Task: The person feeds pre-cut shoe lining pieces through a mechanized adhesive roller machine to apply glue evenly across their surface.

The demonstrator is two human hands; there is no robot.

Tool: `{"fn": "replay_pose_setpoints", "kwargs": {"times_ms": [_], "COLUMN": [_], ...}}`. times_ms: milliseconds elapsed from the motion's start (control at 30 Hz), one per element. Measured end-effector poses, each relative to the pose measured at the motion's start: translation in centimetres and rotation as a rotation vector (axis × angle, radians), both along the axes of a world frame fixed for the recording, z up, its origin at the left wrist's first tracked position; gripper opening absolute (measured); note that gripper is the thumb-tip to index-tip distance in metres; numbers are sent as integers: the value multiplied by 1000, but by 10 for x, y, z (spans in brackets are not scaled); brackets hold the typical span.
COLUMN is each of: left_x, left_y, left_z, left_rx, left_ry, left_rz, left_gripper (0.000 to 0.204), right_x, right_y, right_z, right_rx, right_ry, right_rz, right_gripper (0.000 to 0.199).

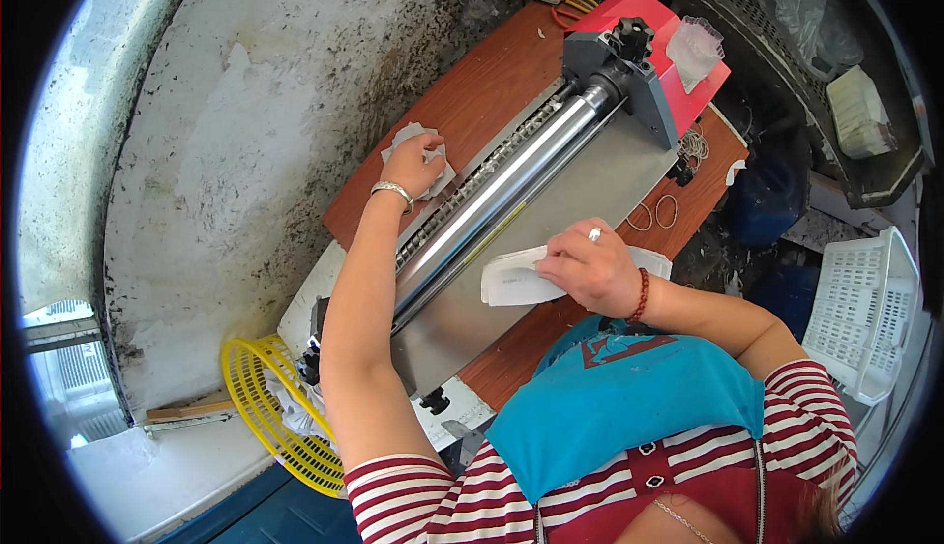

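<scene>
My left hand (411,167) reaches past the metal roller (521,175) of a red and grey machine (629,62). Its fingers are curled closed over a small heap of crumpled white pieces (442,182), thin like paper or cloth, on the wooden table. My right hand (593,267), on the near side of the roller, grips a stack of flat white sheets (513,281) between thumb and fingers. That stack hangs over the near edge of the machine's metal plate (590,185); its other end sticks out behind my hand.
Loops of string (667,212) lie on the brown table (482,62) at the right. A yellow plastic basket (258,416) with white scraps stands at lower left, a white basket (865,308) at far right. Black knobs (629,39) project from the machine's ends. A stained wall rises behind.
</scene>
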State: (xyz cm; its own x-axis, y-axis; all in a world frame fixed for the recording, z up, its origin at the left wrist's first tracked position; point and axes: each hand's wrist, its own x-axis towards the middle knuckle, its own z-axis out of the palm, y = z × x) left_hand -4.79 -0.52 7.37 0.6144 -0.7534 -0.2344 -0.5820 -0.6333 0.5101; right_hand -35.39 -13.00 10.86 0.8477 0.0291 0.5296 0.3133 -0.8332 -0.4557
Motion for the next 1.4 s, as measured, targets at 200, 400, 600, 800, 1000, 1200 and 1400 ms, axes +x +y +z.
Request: {"fn": "replay_pose_setpoints", "kwargs": {"times_ms": [200,400,600,800,1000,1200,1400], "left_x": [-22,-38,-34,13,38,41,15], "left_y": [-21,-43,-50,-31,0,23,-12], "left_z": [22,14,19,-8,-10,-39,-8], "left_rx": [-95,-149,-34,-268,-309,543,23], "left_ry": [249,466,476,401,-482,-224,118], "left_rz": [-19,-109,-121,66,275,-75,-46], "left_gripper": [30,24,22,20,20,40,32], "right_x": [2,35,7,-3,-4,-2,4], "right_y": [-48,-49,-37,-17,-16,-42,-67], "right_z": [26,0,14,10,6,16,17], "right_rx": [750,529,160,20,-26,822,1003], "right_ry": [565,283,219,174,43,645,822], "right_rz": [-207,-267,-152,-2,21,-114,-180], "right_gripper": [8,11,16,21,16,8,12]}}
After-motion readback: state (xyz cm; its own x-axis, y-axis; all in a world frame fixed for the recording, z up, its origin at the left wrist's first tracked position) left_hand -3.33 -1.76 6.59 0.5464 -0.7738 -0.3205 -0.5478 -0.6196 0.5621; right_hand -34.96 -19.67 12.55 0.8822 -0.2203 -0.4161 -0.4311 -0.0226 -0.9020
